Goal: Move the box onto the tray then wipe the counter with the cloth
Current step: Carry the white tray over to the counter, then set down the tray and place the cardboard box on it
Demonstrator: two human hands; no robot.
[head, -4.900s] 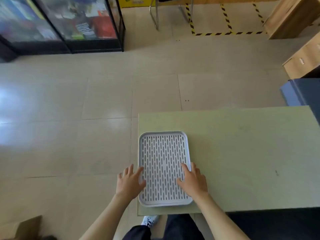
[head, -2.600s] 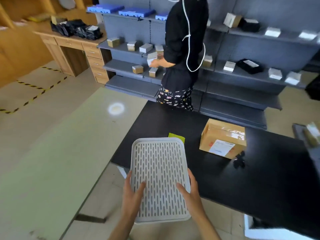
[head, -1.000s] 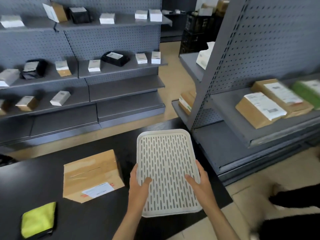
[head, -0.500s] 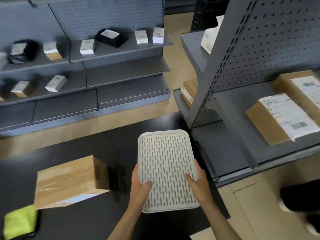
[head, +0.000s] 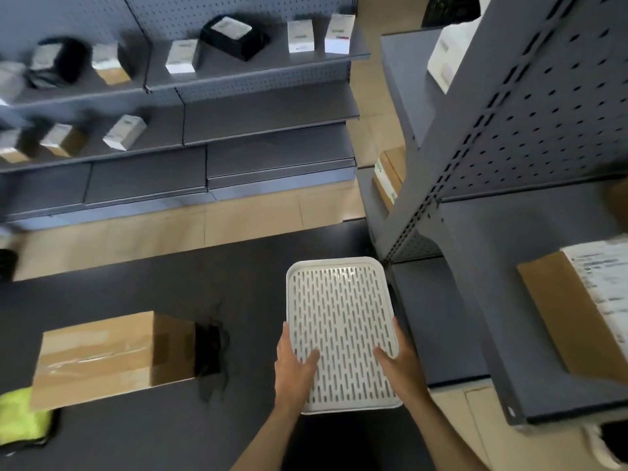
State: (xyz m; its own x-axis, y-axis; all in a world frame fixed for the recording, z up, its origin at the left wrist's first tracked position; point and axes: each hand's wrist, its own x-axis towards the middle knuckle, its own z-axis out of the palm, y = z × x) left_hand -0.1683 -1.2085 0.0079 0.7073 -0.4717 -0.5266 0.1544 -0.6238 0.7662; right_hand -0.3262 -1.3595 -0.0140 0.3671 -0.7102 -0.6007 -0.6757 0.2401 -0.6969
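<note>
I hold a white slotted tray (head: 339,311) over the right end of the black counter (head: 142,294). My left hand (head: 292,368) grips its near left edge and my right hand (head: 396,360) grips its near right edge. Whether the tray touches the counter I cannot tell. A taped brown cardboard box (head: 108,351) lies on the counter to the left of the tray, apart from it. A yellow-green cloth (head: 20,416) lies at the counter's left edge, partly behind the box's near corner.
A small black tangled object (head: 212,348) lies against the box's right side. A grey pegboard shelf unit (head: 509,198) with a labelled parcel (head: 584,307) stands close on the right. Grey shelves (head: 204,107) with small boxes run across the aisle beyond.
Both hands carried the tray from a pale green table to the black counter. In the last half second the tray has come lower and the view has tilted down; the box looks nearer.
</note>
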